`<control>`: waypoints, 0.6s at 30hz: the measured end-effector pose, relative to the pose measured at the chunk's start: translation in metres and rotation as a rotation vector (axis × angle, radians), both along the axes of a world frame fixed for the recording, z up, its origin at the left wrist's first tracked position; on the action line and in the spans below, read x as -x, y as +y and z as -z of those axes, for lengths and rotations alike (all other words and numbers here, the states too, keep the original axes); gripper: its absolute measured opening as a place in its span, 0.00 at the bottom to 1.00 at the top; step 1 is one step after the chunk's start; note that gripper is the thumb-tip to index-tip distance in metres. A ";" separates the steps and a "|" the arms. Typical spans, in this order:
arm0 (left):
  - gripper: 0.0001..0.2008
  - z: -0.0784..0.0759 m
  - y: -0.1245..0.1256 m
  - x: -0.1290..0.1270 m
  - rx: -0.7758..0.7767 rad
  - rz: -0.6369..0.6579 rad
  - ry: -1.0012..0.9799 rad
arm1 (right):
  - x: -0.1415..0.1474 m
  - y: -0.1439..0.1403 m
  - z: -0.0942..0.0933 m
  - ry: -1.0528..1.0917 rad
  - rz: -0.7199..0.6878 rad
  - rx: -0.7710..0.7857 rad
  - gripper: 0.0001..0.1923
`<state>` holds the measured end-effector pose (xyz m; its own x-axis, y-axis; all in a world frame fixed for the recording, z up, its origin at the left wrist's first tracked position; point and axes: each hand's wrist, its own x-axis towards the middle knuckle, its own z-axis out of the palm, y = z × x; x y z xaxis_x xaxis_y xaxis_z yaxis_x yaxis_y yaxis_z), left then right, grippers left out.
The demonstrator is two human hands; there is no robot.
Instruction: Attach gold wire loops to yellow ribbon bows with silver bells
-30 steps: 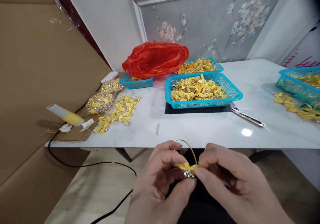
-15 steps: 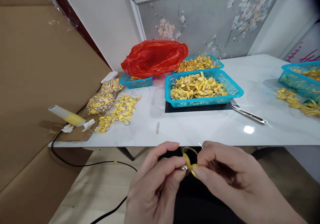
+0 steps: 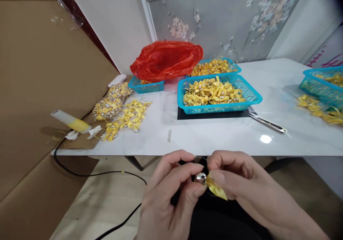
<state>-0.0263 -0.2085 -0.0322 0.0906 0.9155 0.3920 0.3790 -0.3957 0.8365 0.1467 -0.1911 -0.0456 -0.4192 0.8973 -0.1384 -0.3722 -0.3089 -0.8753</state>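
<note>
Pinched between thumb and fingertips of left hand (image 3: 171,193) and right hand (image 3: 241,186): small silver bell (image 3: 200,178) with yellow ribbon (image 3: 216,191), below white table (image 3: 214,136) edge.

- White marble-look table (image 3: 214,136), glossy, with a light glare spot.
- Near turquoise basket (image 3: 253,99) of yellow ribbon bows, resting on a black mat (image 3: 187,114).
- Two more turquoise baskets behind it; a red plastic bag (image 3: 166,59) lies over the left one.
- Fourth basket (image 3: 311,84) at the right edge, loose bows beside it.
- Scissors (image 3: 268,123) right of the mat.
- Loose bow pile (image 3: 128,116) and bagged bows (image 3: 107,106) at left.
</note>
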 end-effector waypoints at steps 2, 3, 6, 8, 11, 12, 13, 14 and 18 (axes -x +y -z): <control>0.07 -0.002 0.001 0.001 0.030 0.037 0.032 | 0.000 -0.001 0.001 0.031 -0.007 0.025 0.19; 0.06 -0.003 0.002 0.002 0.047 0.050 0.052 | 0.000 -0.001 0.002 0.037 -0.002 0.036 0.18; 0.05 -0.007 0.003 0.005 0.083 0.060 0.096 | -0.001 -0.003 0.004 0.045 0.005 0.055 0.18; 0.05 -0.009 0.003 0.005 0.079 0.070 0.117 | 0.000 -0.004 0.004 0.054 -0.003 0.072 0.19; 0.06 -0.009 0.002 0.005 0.034 0.080 0.149 | 0.001 -0.003 0.003 0.082 -0.017 0.097 0.19; 0.07 -0.008 0.001 0.005 0.010 0.078 0.160 | 0.001 -0.003 0.003 0.091 -0.018 0.098 0.18; 0.07 -0.006 0.000 0.005 -0.016 0.073 0.173 | 0.001 -0.003 0.003 0.098 -0.020 0.094 0.18; 0.08 -0.005 0.000 0.005 -0.046 0.067 0.188 | 0.001 -0.004 0.003 0.102 -0.022 0.090 0.17; 0.12 0.003 -0.002 0.007 -0.163 0.036 0.251 | 0.002 -0.005 0.004 0.079 -0.024 0.058 0.17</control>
